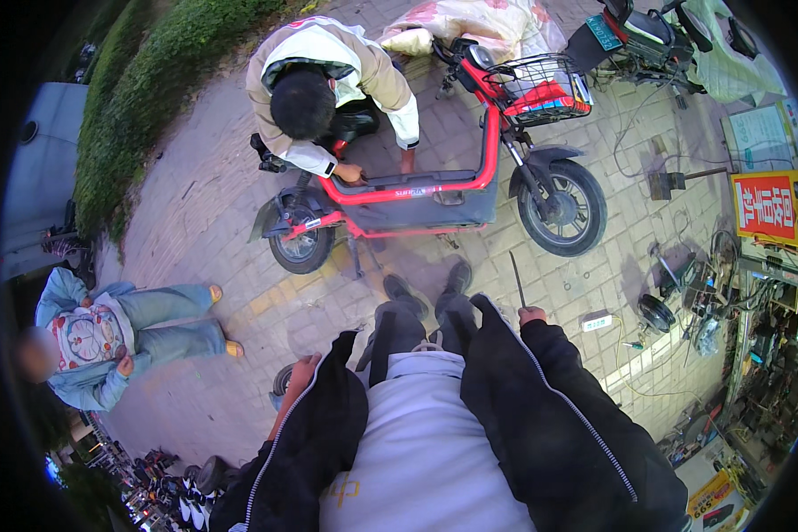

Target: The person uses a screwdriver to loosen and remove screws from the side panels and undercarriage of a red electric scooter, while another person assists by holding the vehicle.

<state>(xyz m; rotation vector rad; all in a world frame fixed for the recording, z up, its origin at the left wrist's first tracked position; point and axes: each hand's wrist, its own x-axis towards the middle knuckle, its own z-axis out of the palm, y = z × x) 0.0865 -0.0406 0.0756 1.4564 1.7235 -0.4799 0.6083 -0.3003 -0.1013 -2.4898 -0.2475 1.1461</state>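
My right hand (531, 314) is closed round the end of a long, thin, dark metal rod (517, 277), which points away from me over the paving. Low at my side hangs my left hand (305, 371), partly behind my black jacket, its finger position unclear. A dark coiled or ring-shaped thing (283, 381) lies by it; I cannot see that they touch. Ahead stands a red electric bike (434, 191) with a wire front basket (541, 89). A co-worker (328, 89) bends over it, with one hand (349, 172) on the frame and the other (408, 161) reaching into the step-through middle.
Another person (133, 332) in denim stands at the left. A white power strip (597, 323) with a cable lies on the paving right of me. Tools and parts (705, 297) crowd the right side, near a red and yellow sign (765, 206). A second bike (652, 40) stands beyond.
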